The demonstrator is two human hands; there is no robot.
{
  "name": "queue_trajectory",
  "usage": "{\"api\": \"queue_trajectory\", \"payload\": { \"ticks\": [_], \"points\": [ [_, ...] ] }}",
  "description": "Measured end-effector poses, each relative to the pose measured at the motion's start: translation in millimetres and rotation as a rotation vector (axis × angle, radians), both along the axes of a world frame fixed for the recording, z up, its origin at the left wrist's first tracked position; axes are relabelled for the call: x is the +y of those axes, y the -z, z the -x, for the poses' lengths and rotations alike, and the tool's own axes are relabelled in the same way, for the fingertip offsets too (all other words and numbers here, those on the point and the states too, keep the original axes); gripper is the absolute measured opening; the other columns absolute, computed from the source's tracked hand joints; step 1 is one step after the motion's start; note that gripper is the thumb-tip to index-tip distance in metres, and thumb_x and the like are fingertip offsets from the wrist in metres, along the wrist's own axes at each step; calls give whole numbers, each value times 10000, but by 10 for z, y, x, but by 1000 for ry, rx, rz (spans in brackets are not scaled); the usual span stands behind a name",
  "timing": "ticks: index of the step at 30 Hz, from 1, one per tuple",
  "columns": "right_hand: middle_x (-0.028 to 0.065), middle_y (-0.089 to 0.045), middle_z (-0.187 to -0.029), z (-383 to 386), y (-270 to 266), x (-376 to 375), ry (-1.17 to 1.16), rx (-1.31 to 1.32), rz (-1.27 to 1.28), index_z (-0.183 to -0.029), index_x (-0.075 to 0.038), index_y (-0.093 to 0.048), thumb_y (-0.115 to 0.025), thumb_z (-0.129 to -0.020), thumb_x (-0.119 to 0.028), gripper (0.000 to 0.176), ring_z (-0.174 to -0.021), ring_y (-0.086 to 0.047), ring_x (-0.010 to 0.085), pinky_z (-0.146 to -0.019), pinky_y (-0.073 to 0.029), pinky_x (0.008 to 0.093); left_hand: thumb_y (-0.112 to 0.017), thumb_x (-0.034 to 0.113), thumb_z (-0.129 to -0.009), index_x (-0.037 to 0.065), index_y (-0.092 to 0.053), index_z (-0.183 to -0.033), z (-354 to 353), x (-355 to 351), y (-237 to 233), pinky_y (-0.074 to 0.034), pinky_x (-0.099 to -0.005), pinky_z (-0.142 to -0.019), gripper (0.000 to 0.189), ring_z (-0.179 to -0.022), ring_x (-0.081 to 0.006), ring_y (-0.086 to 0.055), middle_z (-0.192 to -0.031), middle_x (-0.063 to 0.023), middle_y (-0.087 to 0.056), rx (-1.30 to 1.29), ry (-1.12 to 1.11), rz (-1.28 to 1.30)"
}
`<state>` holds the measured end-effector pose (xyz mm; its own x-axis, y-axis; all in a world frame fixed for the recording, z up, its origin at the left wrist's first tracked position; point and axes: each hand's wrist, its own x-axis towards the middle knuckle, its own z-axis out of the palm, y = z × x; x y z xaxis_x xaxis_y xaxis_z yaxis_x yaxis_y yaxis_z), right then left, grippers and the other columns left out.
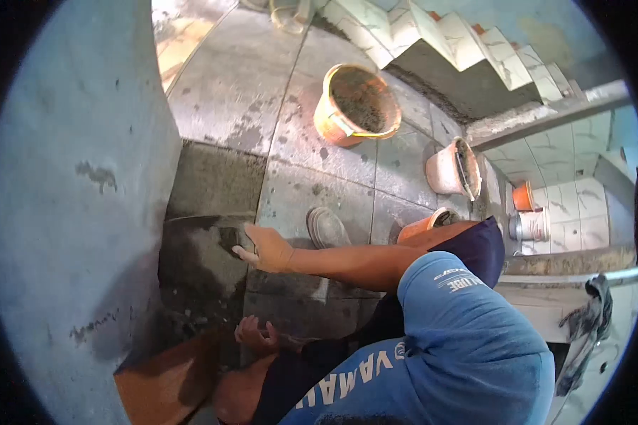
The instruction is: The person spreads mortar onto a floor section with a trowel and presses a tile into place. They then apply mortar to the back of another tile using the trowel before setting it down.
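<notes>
My right hand reaches low over a wet, dark grey patch of floor beside the wall. Its thumb and fingers close around a small dark piece, too indistinct to identify. Nearer my body, my left hand hangs beside my bent knee, its fingers apart and loosely curled with nothing visible in them. A lighter rough slab lies just beyond the dark patch. An orange-brown block or panel is against the wall's foot, below my left hand.
A bucket of dark, grainy material stands on the grey floor tiles. Two more buckets, one whitish and one orange, are close to my leg. A blue-grey wall borders the left. Tiled steps rise at the top.
</notes>
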<state>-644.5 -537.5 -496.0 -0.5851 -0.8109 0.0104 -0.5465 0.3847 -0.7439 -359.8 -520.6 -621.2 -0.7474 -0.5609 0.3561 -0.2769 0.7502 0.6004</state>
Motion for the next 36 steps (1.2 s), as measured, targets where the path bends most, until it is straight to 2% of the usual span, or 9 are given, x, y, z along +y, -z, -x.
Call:
{"api": "queue_trajectory", "payload": {
  "ticks": [5,14,17,19,20,25,29,33,36],
  "points": [
    [211,-644,-915,792,-411,71,-562,139,-868,-1032,-5,-583,-552,-846,-211,280,-849,-637,385,-705,-506,492,-633,147,-823,31,-548,-1085,526,-508,-546,-402,-497,-910,299,-1047,-354,-534,-1076,-154,-566,101,75,98],
    [143,-645,-981,2640,-2557,863,-416,806,-575,-1249,-106,-479,-602,-778,-223,500,-934,-628,360,-812,-490,457,-616,84,-868,-13,-536,-1101,346,-980,-859,-491,-398,-786,265,-899,-321,-582,-1012,-175,-576,67,29,-129],
    [119,-662,-1024,2804,-3164,1363,25,632,-920,-1199,-205,-573,-669,-747,-276,467,-958,-634,330,-821,-491,458,-597,92,-885,-31,-547,-1078,185,-1108,-970,-501,-350,-673,234,-800,-278,-593,-930,-152,-598,89,7,-176],
    [96,-676,-1034,3186,-3034,1606,37,717,-1066,-1132,-198,-625,-688,-722,-246,418,-945,-646,308,-801,-509,448,-581,86,-896,-43,-557,-1050,-498,-1685,-337,-490,-345,-695,203,-809,-263,-591,-923,-148,-597,-59,256,175],
    [93,-684,-1016,3376,-2869,1633,39,699,-1178,-1077,-174,-658,-684,-717,-216,363,-926,-654,301,-773,-522,448,-558,77,-909,-54,-564,-1030,182,-1380,-1340,-483,-338,-710,178,-801,-265,-591,-918,-162,-600,-107,27,-14],
    [96,-697,-869,3972,-1194,1866,-18,522,-1291,-772,-96,-701,-608,-727,-169,127,-801,-662,291,-591,-522,449,-586,101,-916,-88,-567,-1099,570,-1887,-1877,-491,-377,-756,264,-844,-295,-610,-963,-197,-621,-402,60,10],
    [114,-656,-850,4294,-650,2234,-430,624,-654,-953,-124,-641,-627,-793,-370,294,-768,-633,294,-672,-509,410,-620,108,-887,-47,-622,-1044,1177,-2065,-2226,-484,-385,-811,221,-908,-317,-620,-999,-200,-650,-521,99,8],
    [144,-583,-1251,3778,-1323,2004,15,561,-423,-1239,-50,-581,-617,-852,-289,457,-1157,-545,304,-992,-403,390,-666,144,-844,19,-643,-984,1251,-1931,-2767,-487,-381,-781,189,-876,-326,-619,-933,-166,-649,-485,-81,7],
    [139,-604,-1205,3563,-1291,1881,39,682,-141,-1181,-14,-600,-633,-889,-194,345,-1117,-568,260,-974,-425,361,-657,124,-851,15,-644,-942,662,-1654,-3058,-486,-357,-712,142,-790,-325,-619,-849,-176,-635,-440,-373,107]
  ]
}}
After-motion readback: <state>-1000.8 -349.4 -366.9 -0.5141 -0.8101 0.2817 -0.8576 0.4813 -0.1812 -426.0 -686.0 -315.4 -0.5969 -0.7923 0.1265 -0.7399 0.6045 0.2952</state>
